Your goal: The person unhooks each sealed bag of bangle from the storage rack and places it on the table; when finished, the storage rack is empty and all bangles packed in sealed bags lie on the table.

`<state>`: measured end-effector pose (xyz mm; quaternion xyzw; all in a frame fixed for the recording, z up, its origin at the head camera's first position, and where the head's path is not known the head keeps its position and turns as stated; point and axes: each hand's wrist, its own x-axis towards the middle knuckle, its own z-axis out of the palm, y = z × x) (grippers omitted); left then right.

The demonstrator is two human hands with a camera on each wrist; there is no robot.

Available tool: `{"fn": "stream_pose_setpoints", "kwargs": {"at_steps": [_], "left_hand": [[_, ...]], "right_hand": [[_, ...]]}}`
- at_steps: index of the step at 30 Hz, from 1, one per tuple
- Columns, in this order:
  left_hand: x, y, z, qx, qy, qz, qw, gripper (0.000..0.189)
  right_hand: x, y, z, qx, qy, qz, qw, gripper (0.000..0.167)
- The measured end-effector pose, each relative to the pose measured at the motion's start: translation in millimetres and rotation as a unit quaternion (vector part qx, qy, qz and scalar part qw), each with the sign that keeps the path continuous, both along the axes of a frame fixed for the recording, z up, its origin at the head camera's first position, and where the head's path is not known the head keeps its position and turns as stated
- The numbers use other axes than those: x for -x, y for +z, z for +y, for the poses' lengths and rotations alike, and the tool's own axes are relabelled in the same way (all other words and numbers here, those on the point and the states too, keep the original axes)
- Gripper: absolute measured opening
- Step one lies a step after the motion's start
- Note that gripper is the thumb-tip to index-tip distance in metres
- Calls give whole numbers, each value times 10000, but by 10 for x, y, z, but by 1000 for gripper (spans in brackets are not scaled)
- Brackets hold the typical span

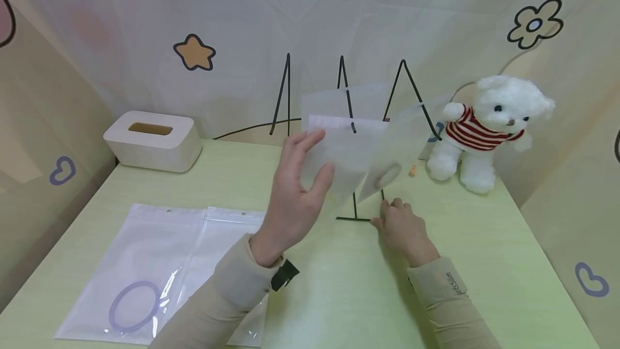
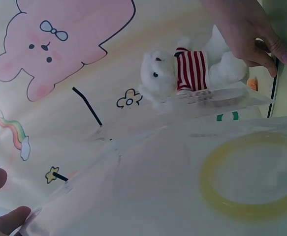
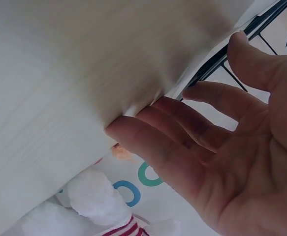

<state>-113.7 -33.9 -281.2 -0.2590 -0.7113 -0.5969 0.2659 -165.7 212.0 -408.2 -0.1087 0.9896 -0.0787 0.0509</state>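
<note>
A black wire rack [image 1: 356,206] with peaked prongs stands mid-table. Clear plastic bags [image 1: 351,147] hang on its prongs, overlapping each other. One bag at the right contains a ring [image 1: 387,175]; in the left wrist view a yellow ring [image 2: 206,172] shows through the plastic. My left hand [image 1: 297,190] is raised beside the bags, fingers extended and thumb apart, with a fingertip at a bag's edge in the left wrist view. Low at the rack's foot, my right hand [image 1: 403,230] grips the black wire between thumb and fingers, close over the tabletop.
Two flat zip bags [image 1: 167,241] lie at the front left, with a purple ring [image 1: 112,306] in one. A white tissue box [image 1: 169,149] sits at the back left. A white teddy bear [image 1: 477,168] in a striped shirt stands back right, near a small orange object [image 1: 413,170].
</note>
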Motion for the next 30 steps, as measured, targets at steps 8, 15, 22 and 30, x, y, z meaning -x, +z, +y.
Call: {"fn": "stream_pose_setpoints", "kwargs": {"at_steps": [8, 15, 22, 30], "left_hand": [[-44, 5, -21, 16, -15, 131, 9999, 44], [-100, 14, -40, 54, -76, 130, 9999, 45], [-179, 42, -64, 62, -114, 122, 9998, 45], [-342, 87, -148, -58, -372, 33, 9993, 48]], "right_hand": [[13, -7, 1, 0, -16, -47, 10000, 32], [20, -10, 2, -16, -15, -50, 10000, 33], [24, -8, 6, -3, -38, -59, 10000, 33], [17, 5, 7, 19, 19, -22, 10000, 34]]}}
